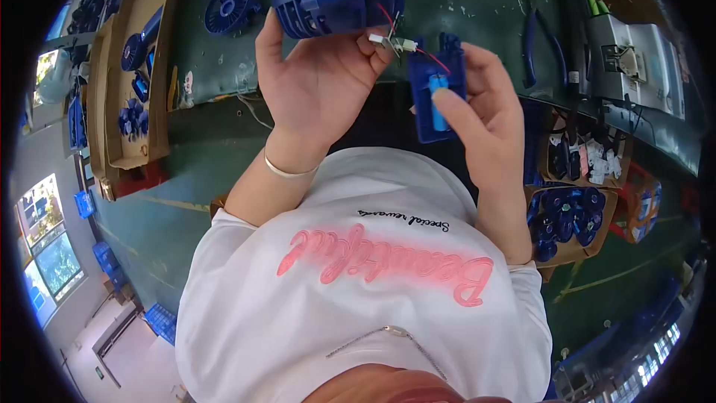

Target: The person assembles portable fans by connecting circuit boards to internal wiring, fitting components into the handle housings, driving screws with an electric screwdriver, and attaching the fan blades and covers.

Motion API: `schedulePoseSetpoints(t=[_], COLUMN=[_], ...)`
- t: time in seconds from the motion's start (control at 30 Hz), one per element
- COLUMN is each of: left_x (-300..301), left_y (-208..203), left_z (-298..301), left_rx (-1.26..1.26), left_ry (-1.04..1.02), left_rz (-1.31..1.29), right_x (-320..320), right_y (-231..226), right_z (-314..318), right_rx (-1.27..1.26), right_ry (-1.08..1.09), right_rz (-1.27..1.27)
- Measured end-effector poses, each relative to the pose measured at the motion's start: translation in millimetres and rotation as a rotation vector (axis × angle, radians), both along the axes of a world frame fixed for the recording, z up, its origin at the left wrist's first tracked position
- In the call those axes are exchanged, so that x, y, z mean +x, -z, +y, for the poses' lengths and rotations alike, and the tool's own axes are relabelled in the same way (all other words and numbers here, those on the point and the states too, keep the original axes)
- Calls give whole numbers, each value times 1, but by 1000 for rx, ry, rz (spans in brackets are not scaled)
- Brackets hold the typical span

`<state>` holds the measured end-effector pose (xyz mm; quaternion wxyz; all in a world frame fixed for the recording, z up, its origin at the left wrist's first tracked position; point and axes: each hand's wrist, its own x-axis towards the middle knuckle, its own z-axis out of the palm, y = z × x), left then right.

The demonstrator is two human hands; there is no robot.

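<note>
The left hand (317, 86) holds a round blue fan part (339, 4) over the messy green table (477, 11). The right hand (492, 101) grips a blue case (422, 108) by the table's near edge. Bright windows (60, 261) shine far left.

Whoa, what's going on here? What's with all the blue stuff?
A person is using both bare hands. The left hand holds up a round, slotted blue fan housing. The right hand grips a blue plastic case, its thumb over a light-blue cylindrical battery inside. Thin wires with white connectors run between the two parts; I can't tell if they're plugged together. Blue-handled pliers lie on the green workbench.
</note>
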<state>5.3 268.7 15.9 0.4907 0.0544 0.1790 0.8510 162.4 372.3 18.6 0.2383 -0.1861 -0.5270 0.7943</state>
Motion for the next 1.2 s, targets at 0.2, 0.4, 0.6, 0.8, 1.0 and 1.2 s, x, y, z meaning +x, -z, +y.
schedulePoseSetpoints(t=[0.2,0.4,0.6,0.8,1.0,1.2], left_x=[0,13,11,10,14,17], left_y=[9,-1,4,4,-1,1], left_z=[-9,-14,-27,-26,-30,-29], left_rx=[26,-87,-114,-207,-183,-325], left_ry=[66,56,-200,-323,-364,-360], left_rz=[-13,102,657,872,879,876], right_x=[5,-4,-6,5,8,6], right_y=[14,22,24,25,25,24], right_z=[2,7,-5,3,-1,2], right_rx=[186,834,401,468,191,14], right_ry=[-23,170,104,-112,-120,1], right_rz=[-86,-12,-33,-234,-198,-134])
